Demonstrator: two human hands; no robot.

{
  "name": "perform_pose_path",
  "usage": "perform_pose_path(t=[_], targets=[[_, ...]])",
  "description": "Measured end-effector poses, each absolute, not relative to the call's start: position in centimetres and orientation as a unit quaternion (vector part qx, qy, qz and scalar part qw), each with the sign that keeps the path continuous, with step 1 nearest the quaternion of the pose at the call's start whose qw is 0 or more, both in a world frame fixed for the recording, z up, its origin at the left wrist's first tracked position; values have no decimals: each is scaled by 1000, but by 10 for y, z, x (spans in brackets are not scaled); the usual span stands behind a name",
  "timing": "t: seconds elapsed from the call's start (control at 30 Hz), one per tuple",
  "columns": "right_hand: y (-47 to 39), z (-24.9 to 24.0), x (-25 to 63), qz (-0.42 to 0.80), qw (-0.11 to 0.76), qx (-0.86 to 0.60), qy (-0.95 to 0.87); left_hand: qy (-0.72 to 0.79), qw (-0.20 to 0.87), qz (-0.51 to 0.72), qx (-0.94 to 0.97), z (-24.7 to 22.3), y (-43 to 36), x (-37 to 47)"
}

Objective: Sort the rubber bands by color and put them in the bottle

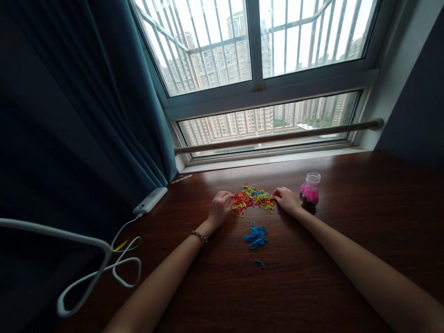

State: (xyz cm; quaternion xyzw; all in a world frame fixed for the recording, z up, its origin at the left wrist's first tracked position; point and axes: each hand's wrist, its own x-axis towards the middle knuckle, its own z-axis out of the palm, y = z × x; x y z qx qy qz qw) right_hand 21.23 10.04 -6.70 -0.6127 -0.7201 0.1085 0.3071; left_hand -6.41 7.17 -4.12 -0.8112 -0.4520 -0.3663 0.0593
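A mixed pile of small red, yellow and blue elastic hair ties (252, 198) lies spread on the brown table. At its left edge is my left hand (221, 207), fingers bent and pressed together against red loops. My right hand (286, 200) touches the right edge, thumb and fingertips pinched together. What either hand holds, if anything, is too small to make out. Nearer to me, between my forearms, sits a separate heap of blue hair ties (256, 237). One lone blue hair tie (259, 263) lies in front of that heap.
Right of my right hand stands an open glass jar (312, 188) with something pink and dark inside or against it. A white power strip (150, 200) and its looping cable (104, 245) are at left, by a blue curtain (138, 115). A barred window rises behind the table (340, 185).
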Motion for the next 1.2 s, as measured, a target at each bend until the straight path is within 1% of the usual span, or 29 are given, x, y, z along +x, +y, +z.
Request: perform_pose_path(t=[0.13, 0.23, 0.47, 0.7, 0.9, 1.2], targets=[[97, -66, 209, 97, 307, -611, -723, -484, 77, -354, -796, -47, 96, -61], [93, -65, 208, 109, 322, -600, -724, -476, 69, -335, -810, -51, 100, -61], [92, -62, 211, 146, 382, -593, -694, -464, 38, -302, -832, -60, 100, -65], [93, -63, 212, 187, 458, -566, -659, -426, 42, -280, -859, -59, 101, -64], [92, -61, 212, 158, 468, -558, -667, -420, 45, -284, -860, -57, 99, -62], [92, -61, 212, 122, 467, -582, -654, -435, 52, -342, -831, -58, 97, -62]])
